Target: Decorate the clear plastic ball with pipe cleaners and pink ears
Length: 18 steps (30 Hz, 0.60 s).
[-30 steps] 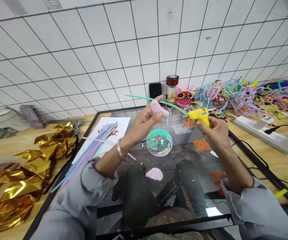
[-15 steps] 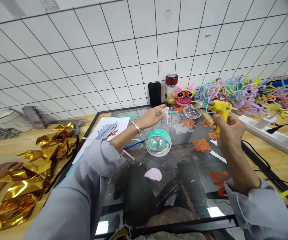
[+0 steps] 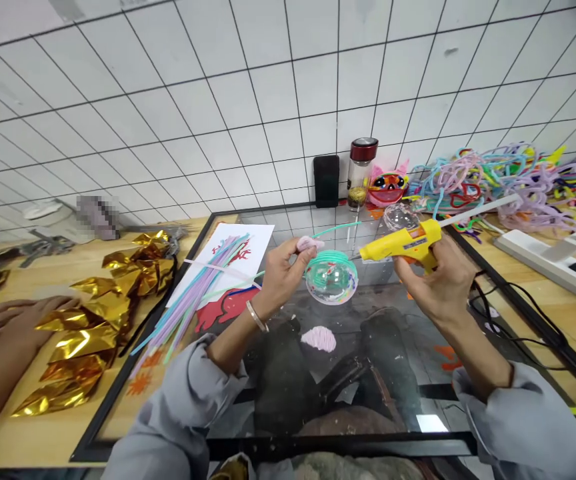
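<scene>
Both hands are back at the ball: left hand pinches a pink coil beside it, right hand grips the gun, nozzle aimed for gluing.

At frame centre, the left hand pinches a small pink fuzzy piece beside a clear plastic ball; the right hand grips a yellow glue gun.

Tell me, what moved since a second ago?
The left hand came back from its far reach and brought its pink coiled piece down beside the top of the clear ball. The right hand swung the yellow glue gun in, nozzle pointing left at the ball. Both grips stayed; the other pink coil stayed on the glass.
</scene>
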{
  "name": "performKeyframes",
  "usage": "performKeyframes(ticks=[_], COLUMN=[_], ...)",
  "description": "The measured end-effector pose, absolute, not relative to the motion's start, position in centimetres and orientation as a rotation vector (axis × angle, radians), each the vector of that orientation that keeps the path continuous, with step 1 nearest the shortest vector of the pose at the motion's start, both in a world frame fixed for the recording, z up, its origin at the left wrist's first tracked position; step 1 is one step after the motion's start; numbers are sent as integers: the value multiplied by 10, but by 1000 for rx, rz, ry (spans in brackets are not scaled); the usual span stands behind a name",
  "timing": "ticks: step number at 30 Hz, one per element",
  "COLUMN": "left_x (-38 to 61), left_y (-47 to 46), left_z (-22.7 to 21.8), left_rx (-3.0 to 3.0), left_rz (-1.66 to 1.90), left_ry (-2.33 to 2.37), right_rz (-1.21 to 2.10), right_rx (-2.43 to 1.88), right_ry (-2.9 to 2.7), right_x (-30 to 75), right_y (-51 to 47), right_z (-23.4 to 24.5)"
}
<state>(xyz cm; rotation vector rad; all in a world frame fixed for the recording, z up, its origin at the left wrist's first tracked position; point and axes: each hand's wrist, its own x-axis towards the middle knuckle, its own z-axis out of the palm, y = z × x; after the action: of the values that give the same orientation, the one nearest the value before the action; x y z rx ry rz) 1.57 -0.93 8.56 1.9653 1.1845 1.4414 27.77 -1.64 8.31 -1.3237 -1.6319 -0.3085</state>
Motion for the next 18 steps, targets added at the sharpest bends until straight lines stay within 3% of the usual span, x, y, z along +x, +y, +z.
performKeyframes(ticks=[9,18], left_x=[9,2], left_y=[7,5], left_z=[88,97], left_rx=[1968,1971], left_rz=[1251,1201], left_ry=[1195,1147], right_rz=[9,14], right_rx=[-1705,-2173], right_ry=[-1506,-1679], right_x=[290,310], right_y=[4,25], right_z=[61,18])
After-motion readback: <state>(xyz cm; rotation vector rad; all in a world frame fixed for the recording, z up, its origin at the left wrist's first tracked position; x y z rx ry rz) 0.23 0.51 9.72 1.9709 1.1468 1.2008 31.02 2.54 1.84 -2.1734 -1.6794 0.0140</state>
